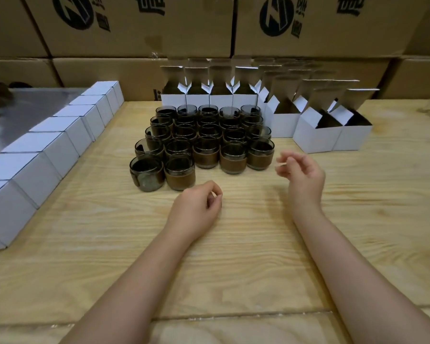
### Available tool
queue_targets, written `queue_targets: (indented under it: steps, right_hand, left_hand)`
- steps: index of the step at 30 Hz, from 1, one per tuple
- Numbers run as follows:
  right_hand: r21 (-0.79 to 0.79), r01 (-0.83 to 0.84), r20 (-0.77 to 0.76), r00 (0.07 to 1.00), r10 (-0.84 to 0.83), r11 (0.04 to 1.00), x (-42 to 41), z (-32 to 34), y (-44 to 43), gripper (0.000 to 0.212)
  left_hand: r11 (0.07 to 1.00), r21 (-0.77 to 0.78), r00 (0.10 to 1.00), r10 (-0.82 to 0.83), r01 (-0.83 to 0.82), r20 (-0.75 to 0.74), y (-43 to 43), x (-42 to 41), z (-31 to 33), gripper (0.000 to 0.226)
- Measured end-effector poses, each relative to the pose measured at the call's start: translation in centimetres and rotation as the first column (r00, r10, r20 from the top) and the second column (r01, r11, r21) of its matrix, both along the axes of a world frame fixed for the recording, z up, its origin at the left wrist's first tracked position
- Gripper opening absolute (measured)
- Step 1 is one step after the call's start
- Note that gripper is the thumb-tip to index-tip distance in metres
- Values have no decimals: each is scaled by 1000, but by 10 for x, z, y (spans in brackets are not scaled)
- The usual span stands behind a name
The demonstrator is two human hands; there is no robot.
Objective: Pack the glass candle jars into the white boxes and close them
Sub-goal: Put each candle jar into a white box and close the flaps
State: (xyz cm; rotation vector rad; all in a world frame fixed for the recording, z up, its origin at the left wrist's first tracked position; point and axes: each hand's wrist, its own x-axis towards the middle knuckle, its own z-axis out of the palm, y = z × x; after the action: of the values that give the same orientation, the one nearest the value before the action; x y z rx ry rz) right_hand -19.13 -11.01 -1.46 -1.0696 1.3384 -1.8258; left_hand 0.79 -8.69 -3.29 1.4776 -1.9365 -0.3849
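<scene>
A row of closed boxes [47,145] runs along the left edge of the table [233,256], lids down. Right of them, toward the far edge, the jars [204,137] stand upright in a tight block, touching one another, each with a brown band round its lower half. They are likely heavy for their size, stiff and breakable. The glass above the band looks smooth, so the band seems the surer hold, with fingers round the sides. Taking the nearest jar [179,175] first would spare its neighbours a knock. The left hand [196,207] lies low over the table just in front of that jar, knuckles up, fingers loosely curled, holding nothing. The right hand [303,175] is raised a little, near the block's front-right corner, fingers loosely bent — empty too, though slightly blurred. Open boxes [330,135] stand behind the jars at the far edge and on toward the right, flaps up.
</scene>
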Motion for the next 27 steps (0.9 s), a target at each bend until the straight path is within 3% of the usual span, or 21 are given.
queue_targets:
  steps: [2,3,6,9,15,24,27]
  right_hand:
    - [27,251,-67,966,-249,968,-18,7,-18,23]
    - [78,309,-159,942,-295,948,-29,11,-29,23]
    - [238,398,-491,836,-244,886,-62,20,-62,35]
    - [238,464,-718,675,-167,853,-84,28,-82,41]
    - [354,452,-838,542,63,819,-103,35,-104,44]
    - [299,386,-891,441,110,872,-109,37,-86,28]
    - [296,356,-887,447,117,886,-103,38,-63,24]
  left_hand:
    - [1000,3,1000,-1,1,-3,-1,0,-1,9]
    - [1000,4,1000,-2,2,-4,-1,0,-1,9]
    - [1000,8,1000,-5,5,-8,-2,0,-2,8]
    - [1000,13,1000,-5,5,-18,-4,0,-3,8]
    - [1000,21,999,-12,12,-43,-5,1,-5,10]
    - [1000,18,998,-15,17,-61,-6,0,-7,11]
    - [999,33,997,-16,18,-69,-6,0,-6,14]
